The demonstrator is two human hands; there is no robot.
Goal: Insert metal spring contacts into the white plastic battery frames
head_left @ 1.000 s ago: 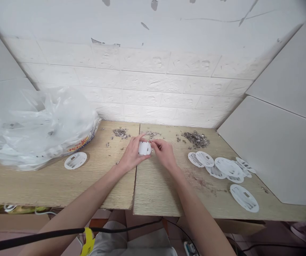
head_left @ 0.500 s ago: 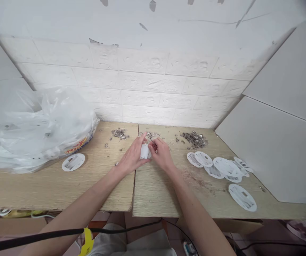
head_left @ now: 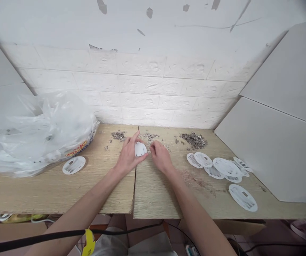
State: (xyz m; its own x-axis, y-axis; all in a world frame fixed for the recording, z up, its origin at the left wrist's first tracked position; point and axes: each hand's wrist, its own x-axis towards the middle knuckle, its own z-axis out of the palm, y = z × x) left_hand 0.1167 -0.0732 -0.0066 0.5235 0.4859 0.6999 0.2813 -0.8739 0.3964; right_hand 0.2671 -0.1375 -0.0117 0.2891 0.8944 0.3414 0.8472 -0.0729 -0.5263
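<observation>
My left hand is closed around the edge of a round white plastic cover, tilted up above the table near the seam. Small dark marks show along the cover's rim. Just to its right, my right hand has thumb and forefinger pinched together, a little apart from the cover. Whatever the pinch holds is too small or too hidden to make out. Behind both hands lies a scatter of tiny metal pieces, partly covered by my fingers.
A small metal heap lies left of the seam, a larger heap to the right. Several white discs overlap at right; one disc lies at left beside a clear plastic bag. A black cable crosses below the table edge.
My hands have moved apart: the left went left with the cover and turned its face more toward me. The right hand's pinch has come away from the cover.
</observation>
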